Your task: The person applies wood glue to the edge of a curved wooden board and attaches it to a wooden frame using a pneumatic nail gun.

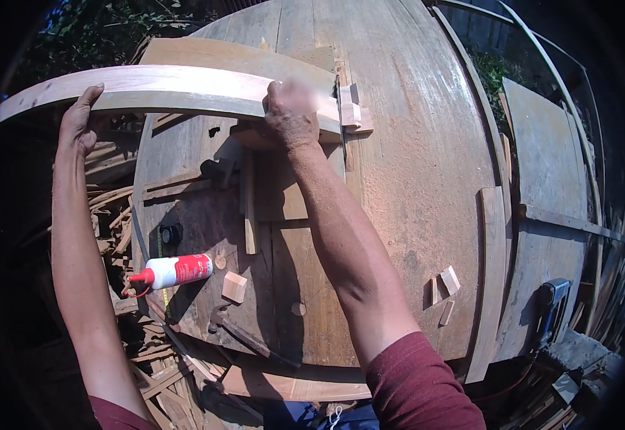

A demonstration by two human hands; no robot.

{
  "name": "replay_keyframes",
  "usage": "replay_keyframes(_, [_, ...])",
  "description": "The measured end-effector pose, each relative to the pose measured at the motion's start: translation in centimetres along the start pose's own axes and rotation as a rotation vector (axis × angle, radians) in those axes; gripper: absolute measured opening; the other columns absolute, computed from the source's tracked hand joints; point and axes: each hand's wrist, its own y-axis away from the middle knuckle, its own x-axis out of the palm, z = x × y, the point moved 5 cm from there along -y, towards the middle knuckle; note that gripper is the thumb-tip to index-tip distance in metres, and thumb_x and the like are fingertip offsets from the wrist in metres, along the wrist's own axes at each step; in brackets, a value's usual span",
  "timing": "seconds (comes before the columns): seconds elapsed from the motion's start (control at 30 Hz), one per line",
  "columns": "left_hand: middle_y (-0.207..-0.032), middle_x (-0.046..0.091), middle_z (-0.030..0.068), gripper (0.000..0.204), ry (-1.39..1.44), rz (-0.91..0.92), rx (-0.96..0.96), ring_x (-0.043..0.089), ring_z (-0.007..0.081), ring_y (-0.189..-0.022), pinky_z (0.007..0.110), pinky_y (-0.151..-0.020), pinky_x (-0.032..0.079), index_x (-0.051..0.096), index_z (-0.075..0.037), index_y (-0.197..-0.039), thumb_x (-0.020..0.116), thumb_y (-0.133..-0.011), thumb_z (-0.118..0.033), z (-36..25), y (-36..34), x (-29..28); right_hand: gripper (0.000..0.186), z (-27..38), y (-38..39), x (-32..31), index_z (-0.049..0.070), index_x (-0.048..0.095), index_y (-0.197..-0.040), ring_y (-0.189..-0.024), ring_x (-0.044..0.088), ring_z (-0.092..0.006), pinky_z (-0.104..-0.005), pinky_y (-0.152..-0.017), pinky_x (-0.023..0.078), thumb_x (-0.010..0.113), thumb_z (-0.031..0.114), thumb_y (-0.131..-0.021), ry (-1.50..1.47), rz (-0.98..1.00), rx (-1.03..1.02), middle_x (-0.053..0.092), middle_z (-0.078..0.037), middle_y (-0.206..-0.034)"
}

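long plank (176,80) juts past the left hand (79,129), which pinches its near edge, seemingly to bear the overhang, while the right hand (292,122) clasps its end over the desk (427,136), probably for steadiness.

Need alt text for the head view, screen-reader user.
A person's left hand and right hand hold a long, pale wooden board partly over a sawdust-strewn wooden worktable. On the worktable are a white-and-red squeeze bottle, a hammer and small wood offcuts.
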Motion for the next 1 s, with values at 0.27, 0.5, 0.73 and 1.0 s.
replay_keyframes(0.27, [-0.103,0.069,0.0102,0.034,0.044,-0.025,-0.002,0.066,0.0214,-0.092,0.036,-0.081,0.059,0.068,0.001,-0.113,0.078,-0.09,-0.021,0.3,-2.0,-0.7,0.017,-0.4,-0.7,0.9,0.005,0.06,-0.097,-0.094,0.061,-0.0408,-0.0506,-0.087,0.05,0.063,0.018,-0.087,-0.02,0.024,0.008,0.061,-0.022,-0.097])
replay_keyframes(0.5, [-0.104,0.069,0.0099,0.034,0.061,-0.011,0.006,0.068,0.0222,-0.093,0.039,-0.085,0.061,0.068,0.002,-0.113,0.078,-0.089,-0.02,0.5,-4.0,-1.4,0.019,-0.8,-1.2,1.8,0.004,0.059,-0.097,-0.097,0.062,-0.0407,-0.059,-0.101,0.047,0.062,0.02,-0.087,-0.035,0.033,0.01,0.06,-0.022,-0.097])
replay_keyframes(0.73, [-0.107,0.069,0.0118,0.033,0.119,0.046,0.012,0.07,0.0242,-0.095,0.041,-0.087,0.064,0.068,0.004,-0.113,0.077,-0.09,-0.019,0.5,-5.5,-1.6,0.018,-1.1,-1.6,2.0,0.006,0.059,-0.1,-0.1,0.063,-0.0402,-0.0578,-0.101,0.047,0.061,0.022,-0.091,0.004,0.013,0.018,0.062,-0.022,-0.098])
replay_keyframes(1.0, [-0.107,0.069,0.0115,0.034,0.134,0.03,0.015,0.07,0.0252,-0.095,0.041,-0.085,0.064,0.067,0.004,-0.115,0.076,-0.091,-0.019,0.5,-6.9,-1.3,0.018,-1.3,-2.1,2.7,0.006,0.062,-0.099,-0.103,0.062,-0.0402,-0.0565,-0.103,0.044,0.061,0.021,-0.089,-0.013,0.033,0.033,0.063,-0.022,-0.098])
